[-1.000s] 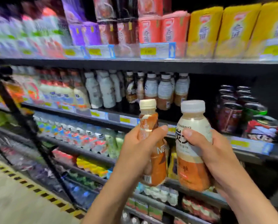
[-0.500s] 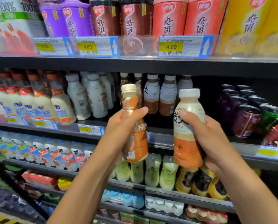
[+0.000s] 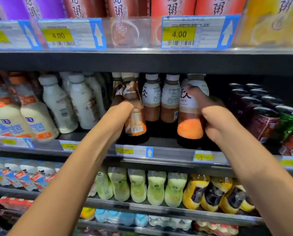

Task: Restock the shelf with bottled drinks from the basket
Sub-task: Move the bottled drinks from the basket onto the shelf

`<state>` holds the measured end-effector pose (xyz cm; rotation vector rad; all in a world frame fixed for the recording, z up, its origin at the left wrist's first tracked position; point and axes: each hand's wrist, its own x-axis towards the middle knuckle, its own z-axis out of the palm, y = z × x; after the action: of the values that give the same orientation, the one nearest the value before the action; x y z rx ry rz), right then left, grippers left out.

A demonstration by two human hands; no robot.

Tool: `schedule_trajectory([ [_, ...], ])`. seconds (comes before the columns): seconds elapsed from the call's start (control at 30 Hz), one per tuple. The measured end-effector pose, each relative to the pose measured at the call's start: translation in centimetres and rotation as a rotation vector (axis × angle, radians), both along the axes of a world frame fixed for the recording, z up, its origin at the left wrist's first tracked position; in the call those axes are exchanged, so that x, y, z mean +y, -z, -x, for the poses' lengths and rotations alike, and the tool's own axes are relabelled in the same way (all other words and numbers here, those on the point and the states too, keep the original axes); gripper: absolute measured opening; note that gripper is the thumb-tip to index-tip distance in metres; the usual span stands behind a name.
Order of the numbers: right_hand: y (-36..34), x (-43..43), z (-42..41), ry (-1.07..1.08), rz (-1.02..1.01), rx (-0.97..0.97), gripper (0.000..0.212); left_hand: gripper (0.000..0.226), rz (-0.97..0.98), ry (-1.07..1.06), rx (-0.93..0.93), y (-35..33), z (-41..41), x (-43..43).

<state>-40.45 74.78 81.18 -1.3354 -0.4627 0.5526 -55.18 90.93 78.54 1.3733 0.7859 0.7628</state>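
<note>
Store shelving fills the view, several tiers deep, each edged with yellow price tags. Middle shelf [image 3: 168,144] is the working tier: white milk bottles [image 3: 81,103] to the left, dark cans [image 3: 261,120] to the right, and between them rows of tea bottles with open dark floor at the front. Left hand [image 3: 120,114] is closed around a slim brown-and-orange coffee bottle [image 3: 134,114], held upright with its base at or just above the shelf floor, directly in front of a matching bottle. Right hand [image 3: 214,123] grips a white-capped milk tea bottle [image 3: 191,114] with an orange lower band, also upright, just right of two like bottles [image 3: 161,99]; fingers [image 3: 193,92] wrap its label. Both images are motion-blurred, so contact with the shelf cannot be confirmed. The basket is not in view. Judged step: placing both bottles at once into their matching rows. Next move calls for seating each base flat, pushing back until touching the bottle behind, then releasing without tipping the neighbours.
</note>
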Motion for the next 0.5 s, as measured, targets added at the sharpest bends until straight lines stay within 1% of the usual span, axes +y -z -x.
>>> schedule_trajectory([
  [0.03,0.2,0.7,-0.6,0.035,0.013,-0.019,0.042,0.050,-0.027,0.008,0.017,0.5,-0.7,0.8],
  [0.07,0.4,1.3,-1.2,0.066,0.042,-0.044,0.052,0.040,-0.068,-0.001,0.031,1.0,-1.4,1.6],
  [0.1,0.5,1.8,-1.7,0.093,0.069,-0.073,0.063,0.035,-0.113,-0.022,0.046,1.3,-1.9,2.0],
  [0.13,0.8,2.3,-2.2,0.117,0.081,-0.097,0.071,0.037,-0.163,-0.051,0.063,1.6,-2.2,2.4],
  [0.17,1.2,2.8,-2.7,0.144,0.081,-0.116,0.075,0.046,-0.208,-0.068,0.084,1.9,-2.3,2.9],
  [0.2,1.6,3.2,-3.1,0.165,0.081,-0.125,0.072,0.060,-0.238,-0.070,0.096,1.9,-2.2,2.8],
  [0.23,1.9,3.6,-3.3,0.183,0.079,-0.131,0.064,0.074,-0.258,-0.070,0.108,2.0,-2.1,3.1],
  [0.27,2.2,3.9,-3.4,0.203,0.085,-0.136,0.052,0.082,-0.274,-0.062,0.119,2.2,-1.9,3.4],
  [0.3,2.4,4.2,-3.5,0.221,0.090,-0.138,0.043,0.083,-0.296,-0.051,0.135,2.2,-1.8,3.5],
  [0.33,2.7,4.5,-3.7,0.239,0.092,-0.139,0.041,0.080,-0.317,-0.038,0.143,2.3,-1.9,3.7],
  [0.43,3.2,5.1,-4.4,0.244,0.120,-0.163,0.060,0.069,-0.389,-0.033,0.149,2.1,-1.9,3.8],
  [0.5,3.1,5.2,-4.9,0.216,0.150,-0.182,0.064,0.063,-0.423,-0.035,0.176,2.2,-2.0,4.3],
])
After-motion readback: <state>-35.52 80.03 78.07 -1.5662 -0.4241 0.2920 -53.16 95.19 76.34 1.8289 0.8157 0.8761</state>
